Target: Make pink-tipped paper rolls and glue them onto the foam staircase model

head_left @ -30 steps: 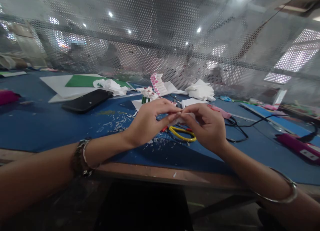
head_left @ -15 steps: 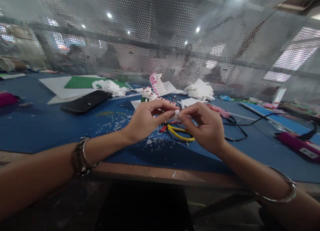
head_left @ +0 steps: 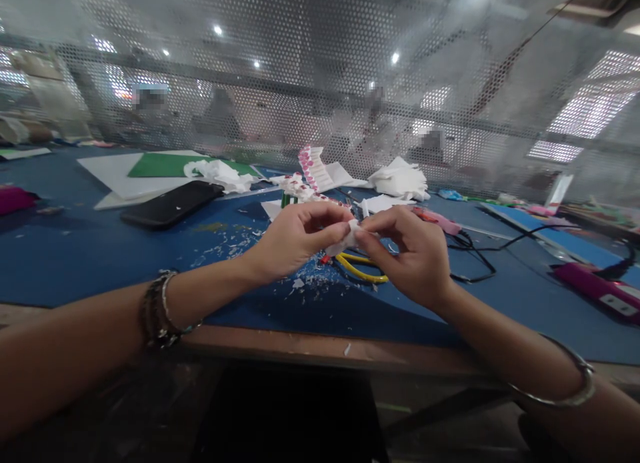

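My left hand and my right hand meet above the blue table, fingertips pinched together on a small white paper piece. Both hands are closed on it. Just beneath them lie yellow-handled scissors among several white paper scraps. Beads circle my left wrist, and a metal bangle circles my right forearm.
A black phone lies left of the hands, near white and green sheets. White paper piles and pink-dotted strips sit behind. A black cable and a magenta tool lie on the right. A perforated screen backs the table.
The hands stay pinched together. The white paper piece shows more between the fingertips now, and the left thumb has shifted slightly over it.
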